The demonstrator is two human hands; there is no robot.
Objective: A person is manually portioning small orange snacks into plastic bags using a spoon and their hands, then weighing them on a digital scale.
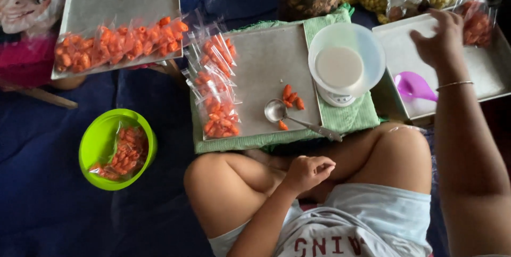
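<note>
In the head view, the right hand (442, 38) was stretched out over the far right tray (495, 70), its grip spread apart and closed on nothing, the fingertips touching or just short of a clear bag of orange snacks (477, 22) that lay at the tray's far corner; contact could not be told for certain. The bag lay just beyond and to the outer side of that grip, its long axis running roughly away from the person, and the right hand was by far the nearer of the two. A purple scoop (414, 86) lay on the same tray, nearer the person than the grip and below the wrist, apart from the bag. The left hand (308, 172) rested by the crossed legs, its grip loosely curled together and empty, well apart from the bag. Beyond the left grip a metal spoon (298, 117) was seen on the middle tray (266, 60) among a few loose orange pieces, with a row of filled bags (215, 92) at that tray's outer left. A white bowl on a small scale (343, 65) stood between the two trays, to the inner side of the right grip. Nothing stood between the right grip and the bag. A green bowl (96, 145) holding another bag sat far off on the blue cloth.
</note>
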